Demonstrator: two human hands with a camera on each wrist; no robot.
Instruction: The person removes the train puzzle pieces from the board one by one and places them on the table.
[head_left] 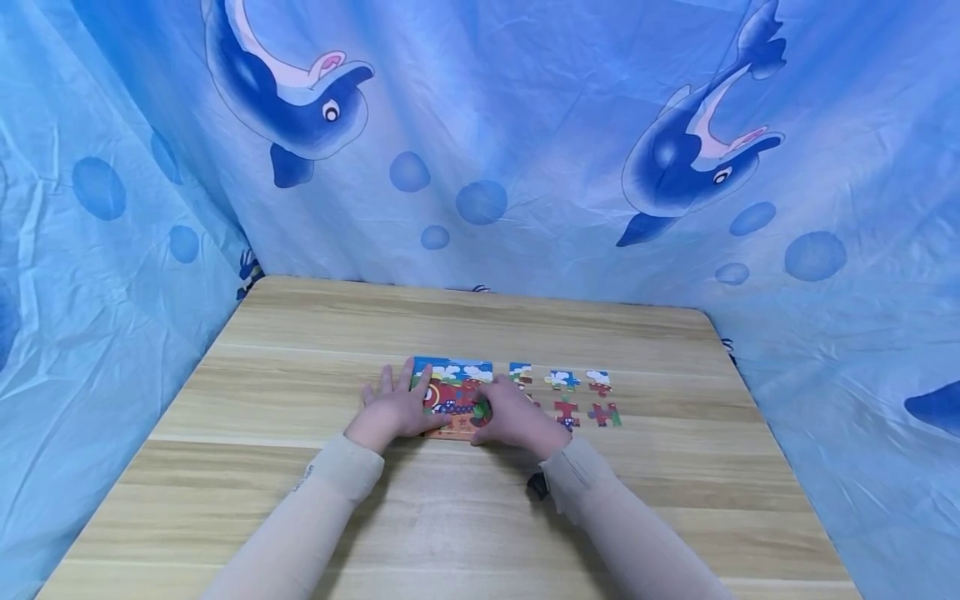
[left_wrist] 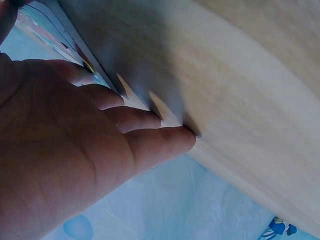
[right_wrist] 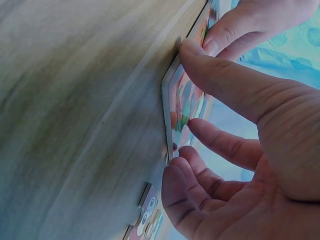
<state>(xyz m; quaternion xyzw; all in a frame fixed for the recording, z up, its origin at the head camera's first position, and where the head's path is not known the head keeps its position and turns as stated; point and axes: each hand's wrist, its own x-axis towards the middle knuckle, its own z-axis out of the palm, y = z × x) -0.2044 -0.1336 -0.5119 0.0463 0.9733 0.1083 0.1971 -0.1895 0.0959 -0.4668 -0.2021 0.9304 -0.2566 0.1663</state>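
A jigsaw puzzle, joined into a colourful rectangle, lies flat on the wooden table between both hands. My left hand rests at its left side with fingers spread, the thumb reaching across the lower part. In the left wrist view, several fingertips touch the tabletop beside the puzzle's edge. Around the lower right corner, my right hand holds the puzzle, its thumb at the near edge and curved fingers at the right edge. In the right wrist view, one fingertip touches the printed face. The palm hides part of the picture.
Several loose puzzle pieces lie in two rows to the right of the joined puzzle, some partly behind my right hand. Wooden table surrounds them. A blue curtain with dolphins hangs behind and at both sides.
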